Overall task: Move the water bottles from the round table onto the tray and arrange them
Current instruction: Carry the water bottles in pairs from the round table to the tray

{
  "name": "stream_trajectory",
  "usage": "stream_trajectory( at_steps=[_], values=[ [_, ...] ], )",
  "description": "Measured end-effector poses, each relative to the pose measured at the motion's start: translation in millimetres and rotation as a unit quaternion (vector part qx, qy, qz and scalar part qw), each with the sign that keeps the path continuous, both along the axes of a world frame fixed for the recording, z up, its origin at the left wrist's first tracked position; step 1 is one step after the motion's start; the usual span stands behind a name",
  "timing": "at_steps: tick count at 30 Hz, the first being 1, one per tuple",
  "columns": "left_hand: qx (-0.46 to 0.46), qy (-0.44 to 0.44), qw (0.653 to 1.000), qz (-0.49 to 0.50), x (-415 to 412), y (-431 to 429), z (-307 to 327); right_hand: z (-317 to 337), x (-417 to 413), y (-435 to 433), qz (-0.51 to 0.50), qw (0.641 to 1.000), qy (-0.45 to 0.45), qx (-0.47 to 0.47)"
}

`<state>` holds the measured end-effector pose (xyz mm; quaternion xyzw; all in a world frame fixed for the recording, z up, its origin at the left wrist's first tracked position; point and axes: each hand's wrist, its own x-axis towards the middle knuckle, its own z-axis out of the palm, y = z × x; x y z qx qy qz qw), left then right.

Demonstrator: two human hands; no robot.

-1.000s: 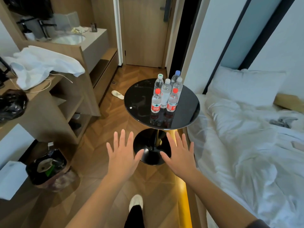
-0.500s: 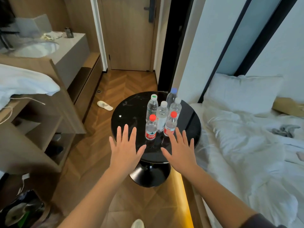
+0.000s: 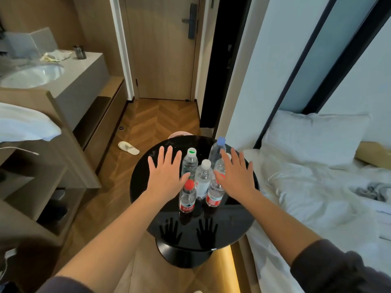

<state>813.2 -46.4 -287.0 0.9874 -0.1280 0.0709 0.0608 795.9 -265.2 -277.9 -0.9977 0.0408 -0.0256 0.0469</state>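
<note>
Several clear water bottles stand clustered on the glossy black round table (image 3: 230, 227). Two red-capped bottles are at the front, one on the left (image 3: 187, 198) and one on the right (image 3: 214, 196). A white-capped bottle (image 3: 203, 178) stands in the middle, a green-capped one (image 3: 189, 163) behind left, a blue-capped one (image 3: 217, 152) behind right. My left hand (image 3: 166, 176) hovers flat, fingers spread, just left of the cluster. My right hand (image 3: 237, 176) hovers the same way on the right, partly covering another bottle. Neither hand holds anything. No tray is in view.
A bed (image 3: 317, 197) with white sheets and a pillow lies right of the table. A wooden counter with a sink (image 3: 31, 76) and shelves runs along the left. A slipper (image 3: 128, 148) lies on the wood floor before a closed door (image 3: 163, 47).
I have stepped closer to the table. Both open hands have moved forward from in front of the table to either side of the bottle cluster.
</note>
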Motion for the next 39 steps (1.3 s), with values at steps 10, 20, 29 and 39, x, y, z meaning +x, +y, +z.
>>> stream_trajectory(
  at_steps=[10, 20, 29, 39],
  values=[
    [0.065, 0.032, 0.997, 0.000, 77, -41, -11, -5, 113, -31, 0.024, 0.998, 0.052, -0.026],
    [0.025, 0.133, 0.988, -0.068, 108, -59, -17, -14, 159, -33, 0.057, 0.993, 0.099, 0.018],
    [0.124, 0.143, 0.980, -0.057, 109, -62, -20, -25, 176, -39, 0.075, 0.991, 0.111, -0.007],
    [0.044, 0.138, 0.990, 0.006, 94, -27, -22, -24, 150, -74, 0.026, 0.996, 0.081, 0.041]
  ],
)
